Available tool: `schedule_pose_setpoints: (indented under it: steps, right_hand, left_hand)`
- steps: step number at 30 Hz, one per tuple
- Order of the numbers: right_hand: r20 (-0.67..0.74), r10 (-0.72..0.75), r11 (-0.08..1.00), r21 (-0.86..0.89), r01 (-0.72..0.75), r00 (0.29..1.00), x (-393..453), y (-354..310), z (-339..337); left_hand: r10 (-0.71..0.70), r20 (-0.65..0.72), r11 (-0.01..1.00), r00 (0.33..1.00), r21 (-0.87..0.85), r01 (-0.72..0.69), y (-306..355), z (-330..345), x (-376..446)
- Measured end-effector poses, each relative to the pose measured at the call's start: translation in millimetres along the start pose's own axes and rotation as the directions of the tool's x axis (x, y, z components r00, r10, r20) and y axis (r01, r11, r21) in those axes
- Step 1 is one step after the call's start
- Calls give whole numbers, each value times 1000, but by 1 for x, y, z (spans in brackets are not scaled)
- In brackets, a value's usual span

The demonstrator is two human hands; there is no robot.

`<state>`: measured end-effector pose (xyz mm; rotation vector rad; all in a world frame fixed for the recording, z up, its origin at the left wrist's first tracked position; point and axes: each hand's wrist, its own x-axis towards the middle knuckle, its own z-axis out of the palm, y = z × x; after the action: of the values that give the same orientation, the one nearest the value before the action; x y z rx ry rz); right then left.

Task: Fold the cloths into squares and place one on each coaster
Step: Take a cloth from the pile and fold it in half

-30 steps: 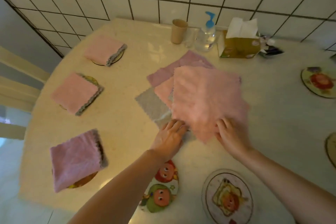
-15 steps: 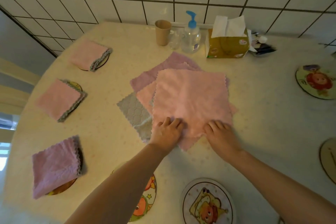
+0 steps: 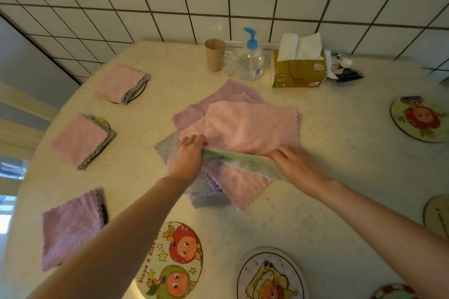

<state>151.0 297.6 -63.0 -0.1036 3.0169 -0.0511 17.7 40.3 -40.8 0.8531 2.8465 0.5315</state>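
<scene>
White-tiled wall backs our surface (image 3: 315,201). Near the tissue box (image 3: 298,70), our left hand (image 3: 187,158) and right hand (image 3: 296,165) each pinch the pink cloth (image 3: 250,128), lifting its near edge above the pile.

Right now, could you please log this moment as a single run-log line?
step: folding top cloth | left hand: grips near edge | right hand: grips near edge | folded cloths on coasters: three | coasters bare: several

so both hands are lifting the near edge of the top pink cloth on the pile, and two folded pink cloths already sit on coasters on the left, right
Not quite. The head view shows three folded pink cloths on round coasters along the left, not two. The rest holds: the left hand and right hand are lifting the near edge of the top pink cloth on the pile.
</scene>
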Motion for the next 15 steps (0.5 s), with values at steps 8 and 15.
schedule_pose_setpoints:
  steps: [8,15]
  right_hand:
    - [-263,91,961,275,-15,960,0,-31,-31]
    - [-430,-13,927,334,173,903,-34,-117,-66]
  left_hand:
    - [-14,-310,946,951,-312,-87,-17,-56,-19]
    - [159,-379,977,912,-69,-199,-64,-97,-114]
